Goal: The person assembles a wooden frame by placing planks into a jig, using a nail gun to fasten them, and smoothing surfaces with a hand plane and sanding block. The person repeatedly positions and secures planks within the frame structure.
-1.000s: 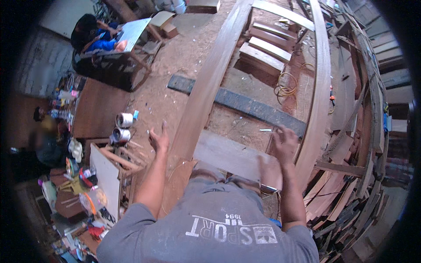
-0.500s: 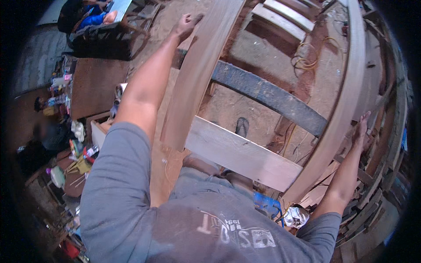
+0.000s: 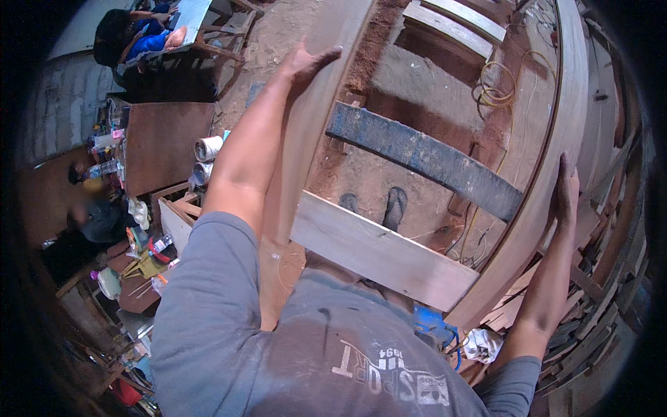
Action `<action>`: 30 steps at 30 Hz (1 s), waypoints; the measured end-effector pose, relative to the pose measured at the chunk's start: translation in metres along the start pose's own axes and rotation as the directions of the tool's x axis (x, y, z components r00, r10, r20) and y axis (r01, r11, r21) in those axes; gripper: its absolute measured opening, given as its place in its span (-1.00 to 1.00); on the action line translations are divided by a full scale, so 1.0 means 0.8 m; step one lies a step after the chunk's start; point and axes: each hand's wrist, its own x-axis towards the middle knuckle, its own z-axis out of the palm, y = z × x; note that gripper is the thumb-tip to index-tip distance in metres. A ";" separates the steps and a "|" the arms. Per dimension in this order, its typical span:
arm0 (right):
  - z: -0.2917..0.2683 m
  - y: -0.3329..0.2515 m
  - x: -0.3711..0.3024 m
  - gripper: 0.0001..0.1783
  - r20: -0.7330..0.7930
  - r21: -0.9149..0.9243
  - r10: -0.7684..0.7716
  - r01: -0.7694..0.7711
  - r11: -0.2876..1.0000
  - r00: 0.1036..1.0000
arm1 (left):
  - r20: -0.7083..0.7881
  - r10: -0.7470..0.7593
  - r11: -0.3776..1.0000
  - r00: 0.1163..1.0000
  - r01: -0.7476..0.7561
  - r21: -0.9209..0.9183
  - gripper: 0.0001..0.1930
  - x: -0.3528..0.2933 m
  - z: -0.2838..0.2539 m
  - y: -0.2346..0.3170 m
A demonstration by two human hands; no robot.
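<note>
Two long brown wooden boards run away from me, joined by a pale cross board (image 3: pixel 382 250) near my body. On the left board (image 3: pixel 316 104), my left hand (image 3: pixel 309 66) grips the outer edge, its thumb laid across the face. My right hand (image 3: pixel 566 191) rests against the outer side of the right board (image 3: pixel 535 201), fingers stretched along it. Farther off, a worn dark plank (image 3: pixel 424 153) with bluish patches spans the gap between the boards. Part of each hand's fingers is hidden.
A yellow cord (image 3: pixel 495 87) lies coiled on the dirt floor beyond the dark plank. Pale slats (image 3: pixel 451 31) stand farther away. Stacked timber (image 3: pixel 597 326) fills the right side. Cans (image 3: pixel 207 148) and clutter sit at left; another person (image 3: pixel 132 35) is at the far left.
My left hand has come down onto the left board, its thumb now across it. My right hand has slid slightly up along the right board. The whole view has shifted a little.
</note>
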 end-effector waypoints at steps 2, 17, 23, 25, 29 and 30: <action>0.009 -0.001 -0.002 -0.06 0.018 0.080 0.001 -0.003 0.997 1.000 | -0.063 -0.020 0.994 0.998 0.026 0.105 0.19 0.013 0.004 -0.023; 0.101 0.009 -0.259 -0.26 -0.261 -0.841 -0.436 0.019 0.541 0.861 | -0.107 0.377 0.767 0.920 -0.245 0.592 -0.41 -0.148 0.018 -0.130; 0.101 0.008 -0.262 -0.29 -0.271 -0.810 -0.416 0.028 0.586 0.868 | -0.091 0.354 0.740 0.931 -0.219 0.636 -0.42 -0.144 0.023 -0.124; 0.098 0.005 -0.265 -0.29 -0.258 -0.816 -0.430 0.043 0.576 0.865 | -0.115 0.351 0.791 0.929 -0.229 0.567 -0.41 -0.152 0.025 -0.118; 0.096 0.006 -0.267 -0.29 -0.254 -0.821 -0.442 0.050 0.568 0.860 | -0.097 0.268 0.771 0.959 -0.153 0.618 -0.40 -0.147 0.020 -0.108; 0.098 0.006 -0.271 -0.29 -0.257 -0.818 -0.436 0.046 0.573 0.863 | -0.121 0.293 0.776 0.949 -0.162 0.610 -0.40 -0.148 0.030 -0.113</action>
